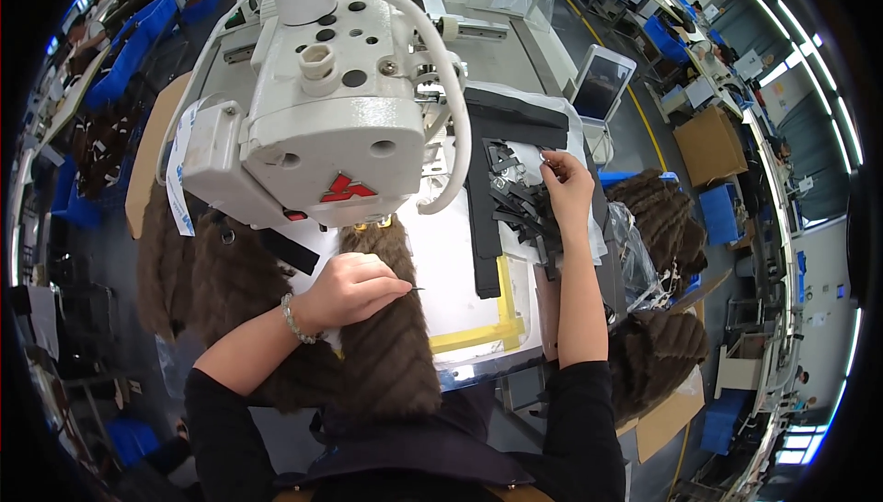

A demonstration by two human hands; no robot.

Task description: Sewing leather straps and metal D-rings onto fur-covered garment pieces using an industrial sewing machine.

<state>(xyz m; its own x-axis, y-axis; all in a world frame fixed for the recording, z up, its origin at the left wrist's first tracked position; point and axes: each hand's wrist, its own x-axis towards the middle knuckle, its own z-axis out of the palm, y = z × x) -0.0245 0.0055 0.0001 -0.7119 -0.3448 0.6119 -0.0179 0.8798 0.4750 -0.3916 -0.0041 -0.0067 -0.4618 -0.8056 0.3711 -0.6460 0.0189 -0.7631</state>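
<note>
Filling the upper middle of your view was a big white sewing machine [336, 134]. Under it was the white table top [451, 295], with yellow tape [467, 336] along its front and right side. On the left, a wide bunch of brown fur [244, 281] lay beside the machine, and on the right, more brown fur [655, 222] sat in a heap by a clear plastic bag [635, 258]. Right in front of you was a long brown fur strip [391, 364]. Its far end was at the front of the machine, below the head, and its near end reached past the table edge. Just to the right, long flat black strips [486, 226] made a bent shape, and a messy pile of small black pieces [526, 203] lay beside them. Past those stood a screen with a white edge [602, 84]. Your left hand [354, 290] was on top of the long strip, with its thumb and finger pinched on a small dark bit [418, 289]. Your right hand [567, 185] was over the pile. Its fingertips were close together, but what they held, if anything, was too small to tell. A beaded bracelet [294, 320] went around your left wrist.
</note>
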